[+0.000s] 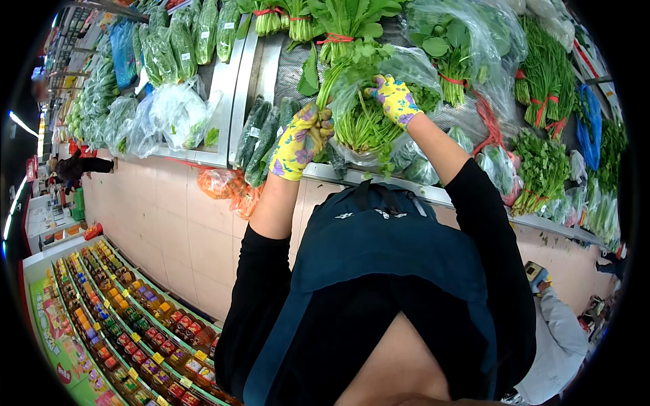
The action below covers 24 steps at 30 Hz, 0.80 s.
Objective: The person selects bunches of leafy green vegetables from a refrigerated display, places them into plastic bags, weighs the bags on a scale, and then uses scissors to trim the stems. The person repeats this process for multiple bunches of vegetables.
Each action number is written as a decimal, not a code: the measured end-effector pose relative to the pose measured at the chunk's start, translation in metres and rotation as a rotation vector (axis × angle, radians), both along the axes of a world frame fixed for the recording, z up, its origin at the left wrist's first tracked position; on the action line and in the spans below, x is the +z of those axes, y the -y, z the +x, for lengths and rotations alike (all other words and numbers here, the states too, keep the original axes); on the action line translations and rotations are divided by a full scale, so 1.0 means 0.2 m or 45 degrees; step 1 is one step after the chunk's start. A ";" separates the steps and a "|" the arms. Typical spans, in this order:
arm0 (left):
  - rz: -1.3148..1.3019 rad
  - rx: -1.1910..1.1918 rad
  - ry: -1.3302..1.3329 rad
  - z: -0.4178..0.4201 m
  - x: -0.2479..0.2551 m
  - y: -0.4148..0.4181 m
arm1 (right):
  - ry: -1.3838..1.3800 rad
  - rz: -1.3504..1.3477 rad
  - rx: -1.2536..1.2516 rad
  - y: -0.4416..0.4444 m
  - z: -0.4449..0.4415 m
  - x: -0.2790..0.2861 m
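Observation:
My left hand (pixel 302 139), in a yellow glove with a floral print, is closed around the stems of a small bunch of leafy herbs (pixel 336 76) that look like coriander. Its leaves point away from me and to the right. My right hand (pixel 395 101), gloved alike, has its fingers curled on stems at the top of a larger heap of the same greens (pixel 363 127). That heap lies in an open clear plastic bag (pixel 414 63) on the display counter. Wrapped cucumbers (pixel 264 137) lie just left of my left hand.
Red-tied leafy bunches (pixel 335 38) lie behind my hands, chives (pixel 546 76) to the right. The counter's metal edge (pixel 436 195) runs before me. A dark blue backpack (pixel 386 238) hangs on my chest. Bottle shelves (pixel 132 325) stand lower left; a person in grey (pixel 553 340) lower right.

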<state>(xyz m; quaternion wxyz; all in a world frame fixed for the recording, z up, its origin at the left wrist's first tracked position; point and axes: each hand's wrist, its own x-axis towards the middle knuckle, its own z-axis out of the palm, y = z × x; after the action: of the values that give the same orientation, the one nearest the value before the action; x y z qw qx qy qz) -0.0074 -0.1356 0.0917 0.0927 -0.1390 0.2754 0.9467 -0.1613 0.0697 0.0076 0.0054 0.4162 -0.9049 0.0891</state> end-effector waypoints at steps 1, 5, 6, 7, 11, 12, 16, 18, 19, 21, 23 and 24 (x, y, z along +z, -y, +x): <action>0.008 -0.058 -0.041 0.00 0.02 0.01 | -0.012 0.001 -0.006 0.01 0.00 -0.01; -0.020 0.005 -0.048 0.04 0.02 0.00 | -0.065 -0.067 0.109 0.06 -0.01 0.02; 0.004 0.018 -0.048 0.05 0.00 -0.01 | -0.119 -0.095 0.179 0.07 -0.02 -0.02; 0.003 0.042 -0.059 0.07 -0.02 0.02 | -0.184 -0.150 0.260 0.12 -0.04 -0.08; 0.157 0.158 -0.167 0.09 -0.21 0.04 | 0.004 0.002 0.167 0.08 -0.09 -0.14; 0.197 0.112 -0.228 0.03 -0.18 0.00 | -0.025 -0.062 0.073 0.03 -0.15 -0.31; 0.067 0.216 -0.236 0.03 -0.12 -0.05 | -0.016 0.258 0.266 0.04 -0.10 -0.05; 0.084 0.258 -0.225 0.06 -0.14 -0.05 | 0.117 0.289 0.239 0.09 -0.14 0.03; 0.021 0.296 -0.201 0.05 -0.12 -0.06 | 0.069 0.279 0.216 0.02 -0.16 0.07; -0.071 0.320 -0.146 0.07 -0.11 -0.09 | -0.179 0.183 0.228 -0.14 -0.25 0.10; -0.490 0.314 -0.306 0.04 -0.20 -0.08 | -0.269 0.052 -0.026 -0.41 -0.33 0.12; -0.568 0.372 -0.267 0.05 -0.25 -0.06 | -0.061 -0.199 -0.189 -0.43 -0.33 0.27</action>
<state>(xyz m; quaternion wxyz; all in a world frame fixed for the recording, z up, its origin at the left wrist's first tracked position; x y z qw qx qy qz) 0.0021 -0.1227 0.0410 -0.1066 -0.0957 0.4621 0.8752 -0.2268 0.1547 0.0617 0.0662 0.3482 -0.9232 0.1486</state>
